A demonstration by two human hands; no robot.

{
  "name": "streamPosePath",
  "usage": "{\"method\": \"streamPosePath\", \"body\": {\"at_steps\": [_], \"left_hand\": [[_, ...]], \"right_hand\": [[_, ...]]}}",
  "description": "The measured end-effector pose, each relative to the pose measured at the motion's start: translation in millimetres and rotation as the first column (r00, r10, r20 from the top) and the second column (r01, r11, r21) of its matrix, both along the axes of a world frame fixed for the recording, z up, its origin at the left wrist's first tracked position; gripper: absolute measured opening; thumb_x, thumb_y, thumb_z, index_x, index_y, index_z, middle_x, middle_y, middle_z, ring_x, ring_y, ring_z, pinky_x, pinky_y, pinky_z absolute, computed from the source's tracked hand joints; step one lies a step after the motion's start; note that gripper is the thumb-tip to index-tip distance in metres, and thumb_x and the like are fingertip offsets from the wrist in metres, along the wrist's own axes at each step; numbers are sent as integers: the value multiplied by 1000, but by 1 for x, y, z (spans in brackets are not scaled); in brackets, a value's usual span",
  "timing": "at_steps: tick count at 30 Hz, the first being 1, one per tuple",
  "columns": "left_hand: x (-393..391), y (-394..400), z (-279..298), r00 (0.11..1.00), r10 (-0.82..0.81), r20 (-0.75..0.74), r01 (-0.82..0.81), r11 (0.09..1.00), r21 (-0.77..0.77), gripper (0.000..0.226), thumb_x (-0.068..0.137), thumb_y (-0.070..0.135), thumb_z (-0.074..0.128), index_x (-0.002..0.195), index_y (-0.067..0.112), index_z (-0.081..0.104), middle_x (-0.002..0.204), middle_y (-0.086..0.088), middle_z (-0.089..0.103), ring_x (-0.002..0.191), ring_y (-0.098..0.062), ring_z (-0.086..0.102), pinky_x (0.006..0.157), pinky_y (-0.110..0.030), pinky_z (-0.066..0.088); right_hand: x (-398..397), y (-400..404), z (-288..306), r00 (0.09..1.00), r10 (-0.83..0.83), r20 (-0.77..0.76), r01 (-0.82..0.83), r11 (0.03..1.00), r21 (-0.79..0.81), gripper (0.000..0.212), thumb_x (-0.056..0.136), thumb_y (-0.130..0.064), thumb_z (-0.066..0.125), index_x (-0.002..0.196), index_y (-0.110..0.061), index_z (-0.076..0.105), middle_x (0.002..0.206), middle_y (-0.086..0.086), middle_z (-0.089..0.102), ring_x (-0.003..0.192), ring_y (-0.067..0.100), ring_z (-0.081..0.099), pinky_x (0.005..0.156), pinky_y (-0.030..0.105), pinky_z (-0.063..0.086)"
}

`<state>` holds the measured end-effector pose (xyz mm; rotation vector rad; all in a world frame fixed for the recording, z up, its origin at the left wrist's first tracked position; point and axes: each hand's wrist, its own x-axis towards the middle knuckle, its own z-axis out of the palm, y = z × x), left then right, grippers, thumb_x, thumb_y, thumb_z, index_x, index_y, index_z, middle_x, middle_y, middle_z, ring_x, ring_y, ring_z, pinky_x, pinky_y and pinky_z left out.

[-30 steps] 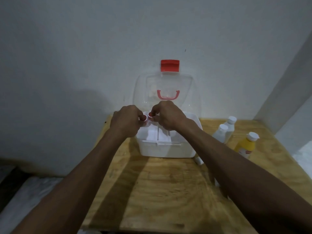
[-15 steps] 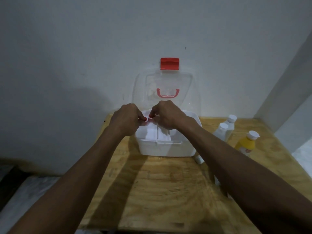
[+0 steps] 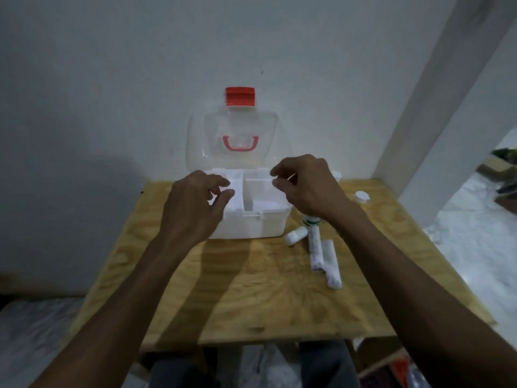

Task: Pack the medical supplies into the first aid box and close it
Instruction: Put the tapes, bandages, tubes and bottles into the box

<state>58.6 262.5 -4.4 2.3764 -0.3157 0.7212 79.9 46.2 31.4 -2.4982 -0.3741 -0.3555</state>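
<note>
The white first aid box [image 3: 253, 229] stands open at the back of the wooden table, its insert tray divided into compartments. Its clear lid [image 3: 265, 130] leans upright against the wall, with a red latch [image 3: 240, 97] on top and a red handle [image 3: 240, 143]. My left hand [image 3: 197, 208] hovers over the box's left front corner, fingers spread and holding nothing. Over the right compartment, my right hand [image 3: 306, 186] has loosely curled fingers and nothing visible in it. Right of the box lie a small white bottle [image 3: 295, 236] and two wrapped bandage rolls [image 3: 315, 252] [image 3: 332, 268].
A green-banded bottle [image 3: 311, 220] shows just below my right wrist. White bottle caps [image 3: 362, 196] [image 3: 337, 175] peek out behind my right arm. The wooden table [image 3: 251, 298] ends at a wall behind and a white pillar [image 3: 436, 107] at the right.
My hands, pressed together over the box around a small red-and-white item, have moved apart and hold nothing. The right arm shifted, uncovering the bandage rolls and small bottle.
</note>
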Motion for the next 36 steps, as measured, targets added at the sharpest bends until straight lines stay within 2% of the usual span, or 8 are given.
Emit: {"method": "streamPosePath", "body": {"at_steps": [5, 9, 14, 17, 19, 27, 33, 36], "left_hand": [[-32, -56, -27, 986, -104, -131, 101, 994, -31, 21, 84, 30, 71, 102, 19, 73, 91, 1, 71, 77, -12, 64, 73, -36, 55], [-33, -97, -54, 951, -135, -278, 157, 986, 60, 28, 89, 32, 64, 115, 22, 69, 111, 0, 69, 95, -18, 64, 80, -37, 54], [-24, -132, -63, 916, -93, -390, 164, 974, 154, 24, 95, 25, 51, 115, 24, 65, 116, -4, 66, 106, -27, 62, 82, -38, 50], [-16, -141, -70, 895, -54, -444, 178, 954, 243, 12, 91, 33, 49, 90, 30, 60, 99, -1, 69, 92, -27, 65, 70, -36, 50], [-13, -145, -71, 891, -36, -453, 183, 941, 285, 9, 88, 33, 50, 83, 29, 55, 91, 0, 67, 85, -27, 65, 65, -34, 48], [-13, -153, -72, 901, 13, -434, 122, 952, 280, 15, 92, 32, 47, 90, 20, 57, 90, -6, 66, 80, -30, 63, 68, -42, 52], [-30, -140, -72, 904, 18, -426, 87, 970, 227, 25, 95, 30, 51, 117, 19, 55, 114, -9, 65, 101, -30, 62, 79, -40, 52], [-43, -126, -67, 921, -23, -390, 89, 984, 153, 32, 94, 28, 57, 126, 22, 55, 120, -5, 66, 107, -25, 62, 80, -36, 51]], "right_hand": [[-46, -57, -29, 977, -196, -86, 196, 981, -5, 13, 85, -15, 68, 95, -16, 76, 90, 1, 74, 79, 12, 66, 71, 20, 46], [-65, -81, -68, 922, -326, -209, 314, 945, -88, 21, 81, -15, 68, 101, -14, 73, 97, 8, 73, 92, 24, 67, 77, 32, 53], [-74, -85, -95, 883, -312, -352, 304, 949, -80, 37, 81, -30, 71, 114, -17, 64, 109, 9, 66, 103, 25, 61, 84, 30, 46], [-74, -86, -100, 877, -315, -364, 326, 945, -32, 41, 79, -29, 69, 116, -16, 62, 110, 9, 66, 104, 25, 61, 83, 30, 43], [-73, -86, -100, 871, -326, -367, 337, 941, -36, 40, 81, -29, 65, 118, -15, 60, 112, 11, 65, 109, 28, 58, 82, 29, 37], [-77, -84, -92, 855, -381, -351, 367, 924, -110, 33, 90, -28, 57, 112, -3, 60, 113, 16, 62, 105, 32, 57, 76, 29, 34], [-80, -84, -89, 849, -392, -354, 391, 917, -77, 32, 87, -25, 60, 110, -4, 62, 119, 16, 59, 110, 32, 54, 85, 34, 42], [-86, -83, -85, 856, -410, -315, 429, 903, -9, 34, 81, -28, 64, 112, -15, 63, 116, 10, 62, 110, 29, 57, 89, 35, 45]]}}
